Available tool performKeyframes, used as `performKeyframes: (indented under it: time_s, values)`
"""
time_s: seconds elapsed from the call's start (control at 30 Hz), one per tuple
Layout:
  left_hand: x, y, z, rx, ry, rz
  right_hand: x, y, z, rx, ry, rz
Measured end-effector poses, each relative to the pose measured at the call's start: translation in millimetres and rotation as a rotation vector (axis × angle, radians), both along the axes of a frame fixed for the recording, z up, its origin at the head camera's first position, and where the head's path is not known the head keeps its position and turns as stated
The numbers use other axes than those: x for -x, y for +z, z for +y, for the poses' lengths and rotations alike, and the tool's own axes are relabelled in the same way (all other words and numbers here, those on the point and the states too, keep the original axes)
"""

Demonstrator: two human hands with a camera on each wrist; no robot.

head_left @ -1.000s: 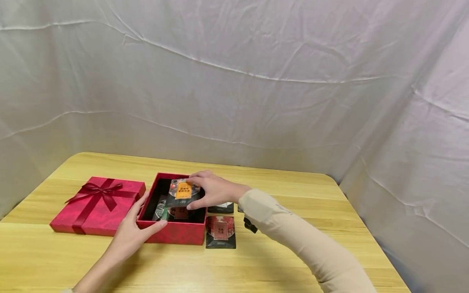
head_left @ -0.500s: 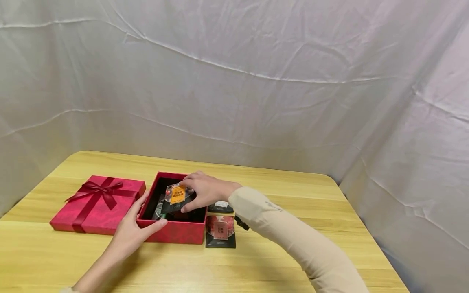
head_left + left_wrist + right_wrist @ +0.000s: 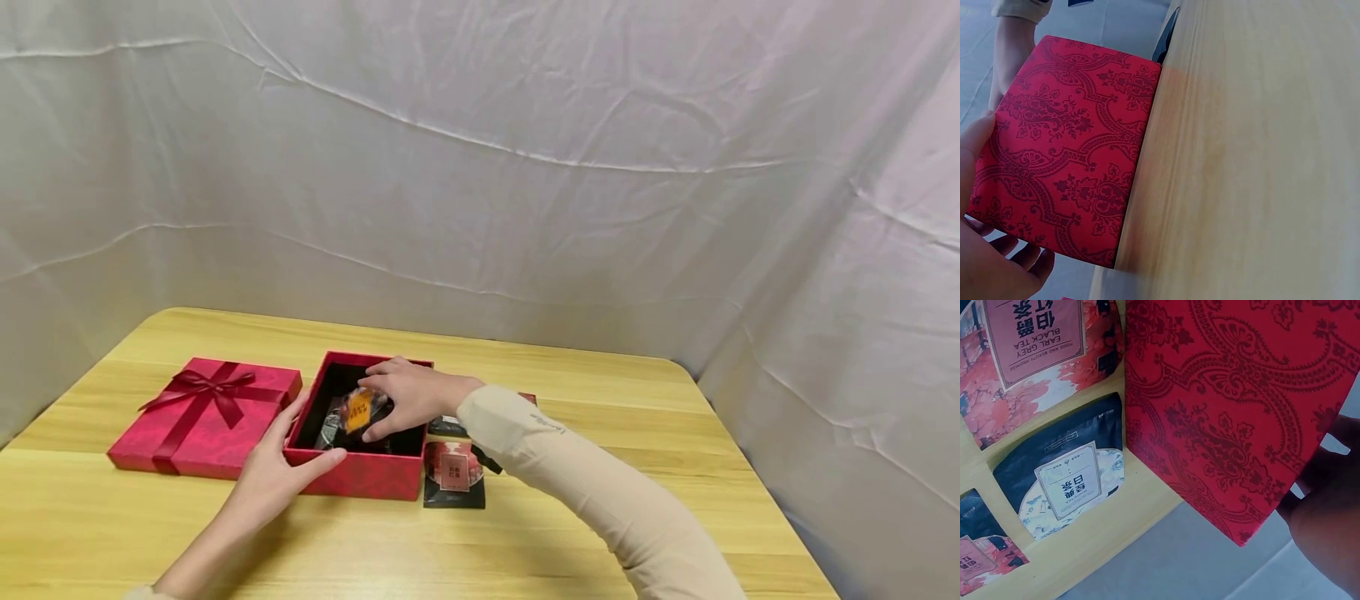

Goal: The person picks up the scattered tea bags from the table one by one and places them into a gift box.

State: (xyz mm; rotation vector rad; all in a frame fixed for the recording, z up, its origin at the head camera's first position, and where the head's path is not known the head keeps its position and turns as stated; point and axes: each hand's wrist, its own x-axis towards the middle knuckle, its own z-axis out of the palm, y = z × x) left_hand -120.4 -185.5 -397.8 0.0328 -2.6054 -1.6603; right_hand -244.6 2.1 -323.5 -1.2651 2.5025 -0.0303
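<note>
In the head view, a red patterned gift box stands without its lid on the table. My left hand holds its near left corner, fingers along the left side and thumb at the front rim. Inside the box, my right hand holds a dark tea sachet with an orange label, tilted. Another dark sachet lies in the box to its left. The left wrist view shows the box's outer wall with curled fingers below it. In the right wrist view, that wall hides the held sachet.
Left of the box lies its red lid with a dark red bow. To the right are an Earl Grey black tea sachet and a white tea sachet, with others partly behind the right sleeve. A pale cloth hangs behind the table.
My right hand has moved slightly left and lowered the orange-labelled sachet into the box, where it now shows more tilted. My left hand keeps its place on the box.
</note>
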Motion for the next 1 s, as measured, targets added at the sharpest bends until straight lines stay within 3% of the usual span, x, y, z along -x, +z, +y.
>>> performKeyframes:
  time_s: [0.27,0.63,0.8,1.0]
  values:
    - [1.0,0.1,1,-0.010,0.003,0.000,3.6,0.9,5,0.075,-0.024,-0.034]
    - [0.7,-0.1,1,-0.001,0.003,-0.006,7.8,6.7,36,0.308,-0.067,-0.037]
    - [0.4,0.1,0,0.018,0.005,-0.007,11.5,8.6,57,0.398,-0.138,-0.065]
    - [-0.2,0.4,0,0.031,0.005,-0.018,20.7,-2.3,89,0.451,-0.217,-0.076]
